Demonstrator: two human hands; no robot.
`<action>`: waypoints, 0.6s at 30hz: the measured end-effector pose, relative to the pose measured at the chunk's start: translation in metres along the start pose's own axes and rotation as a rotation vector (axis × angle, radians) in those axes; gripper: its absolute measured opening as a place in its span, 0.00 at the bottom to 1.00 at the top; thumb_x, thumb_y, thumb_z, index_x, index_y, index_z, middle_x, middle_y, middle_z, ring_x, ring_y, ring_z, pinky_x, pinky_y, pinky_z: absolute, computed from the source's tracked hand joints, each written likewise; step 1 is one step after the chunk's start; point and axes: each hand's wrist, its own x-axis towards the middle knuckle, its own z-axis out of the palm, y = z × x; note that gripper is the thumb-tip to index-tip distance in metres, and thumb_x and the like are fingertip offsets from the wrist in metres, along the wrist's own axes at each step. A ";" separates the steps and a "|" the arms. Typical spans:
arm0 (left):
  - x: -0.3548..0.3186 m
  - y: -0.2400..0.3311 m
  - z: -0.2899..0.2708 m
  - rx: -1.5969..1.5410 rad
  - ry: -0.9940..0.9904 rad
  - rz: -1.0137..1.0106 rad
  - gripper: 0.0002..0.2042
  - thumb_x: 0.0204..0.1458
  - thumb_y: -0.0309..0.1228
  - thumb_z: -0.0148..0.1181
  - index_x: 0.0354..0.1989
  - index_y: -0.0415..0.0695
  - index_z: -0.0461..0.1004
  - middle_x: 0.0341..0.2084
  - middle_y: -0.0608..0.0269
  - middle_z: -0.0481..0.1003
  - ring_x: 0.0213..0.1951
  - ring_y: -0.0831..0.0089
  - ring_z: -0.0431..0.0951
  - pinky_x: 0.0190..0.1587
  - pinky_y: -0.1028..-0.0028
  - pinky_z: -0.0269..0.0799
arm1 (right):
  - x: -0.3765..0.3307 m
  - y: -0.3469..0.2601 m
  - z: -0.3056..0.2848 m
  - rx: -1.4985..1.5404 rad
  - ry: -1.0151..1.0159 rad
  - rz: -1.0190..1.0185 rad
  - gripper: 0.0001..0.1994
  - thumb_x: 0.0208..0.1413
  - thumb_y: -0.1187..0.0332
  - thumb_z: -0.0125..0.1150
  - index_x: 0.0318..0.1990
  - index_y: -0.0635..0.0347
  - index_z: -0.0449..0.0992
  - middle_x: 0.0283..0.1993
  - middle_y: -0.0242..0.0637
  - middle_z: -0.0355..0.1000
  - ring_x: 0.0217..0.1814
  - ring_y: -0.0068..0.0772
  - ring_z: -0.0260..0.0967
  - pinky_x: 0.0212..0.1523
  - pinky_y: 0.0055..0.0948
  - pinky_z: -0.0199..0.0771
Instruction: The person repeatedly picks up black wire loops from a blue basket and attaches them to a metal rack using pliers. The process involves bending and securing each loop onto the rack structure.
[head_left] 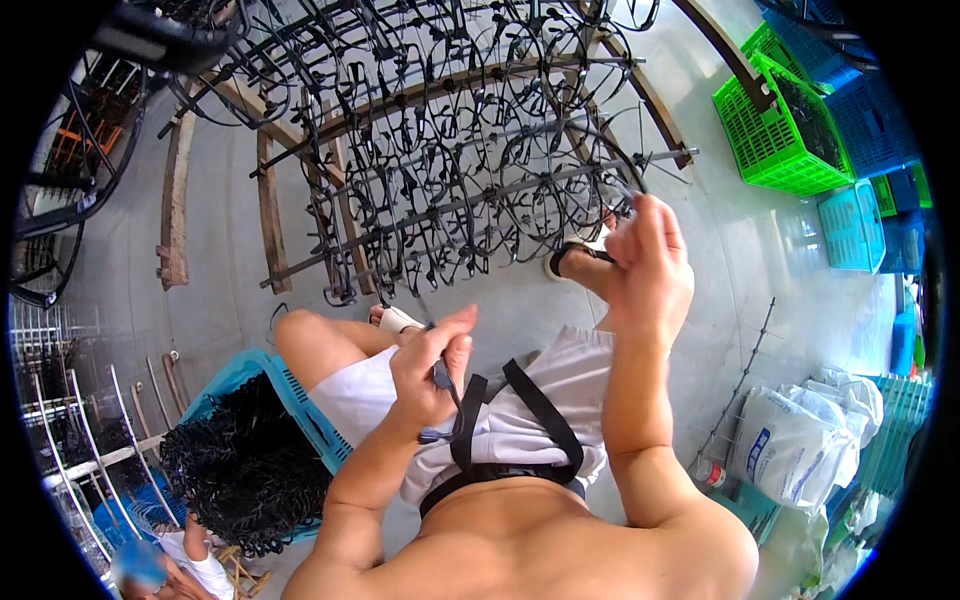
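A rack of dark rods [500, 180] stands in front of me, thickly hung with thin black looped pieces [440, 195]. Low before my lap, my left hand [428, 372] is closed round a thin black piece [443, 378]; its curved tail hangs below the palm toward my lap. My right hand [650, 265] is raised at the rack's near right corner, fingers pinched together. A thin black curved strip [632, 172] runs to those fingertips. Exactly what kind of part these pieces are, I cannot tell.
Left of my leg, a blue crate [300, 400] holds a heap of black pieces [245, 465]. A person [195, 560] sits at the lower left. Green crates [745, 125] and blue crates stand far right, white plastic bags [800, 440] nearer. Wooden bars [178, 200] flank the rack.
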 end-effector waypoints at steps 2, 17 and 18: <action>0.017 -0.001 0.006 0.070 0.255 0.220 0.08 0.57 0.20 0.49 0.43 0.33 0.65 0.47 0.39 0.71 0.43 0.59 0.76 0.47 0.65 0.72 | 0.029 0.050 -0.003 -0.022 0.021 -0.186 0.06 0.59 0.67 0.56 0.38 0.59 0.73 0.19 0.21 0.60 0.17 0.12 0.51 0.18 0.14 0.47; 0.075 -0.043 0.040 0.522 0.418 0.214 0.17 0.39 0.24 0.70 0.29 0.41 0.63 0.42 0.49 0.76 0.28 0.59 0.73 0.30 0.68 0.70 | 0.066 0.131 0.023 0.109 0.021 0.113 0.07 0.58 0.66 0.58 0.35 0.58 0.71 0.22 0.25 0.62 0.23 0.15 0.53 0.25 0.16 0.53; 0.076 -0.043 0.041 0.521 0.411 0.193 0.17 0.39 0.24 0.70 0.29 0.41 0.63 0.41 0.49 0.76 0.28 0.60 0.73 0.30 0.68 0.70 | 0.067 0.131 0.023 0.094 0.013 0.144 0.06 0.57 0.66 0.59 0.34 0.58 0.71 0.22 0.25 0.62 0.23 0.15 0.53 0.25 0.16 0.53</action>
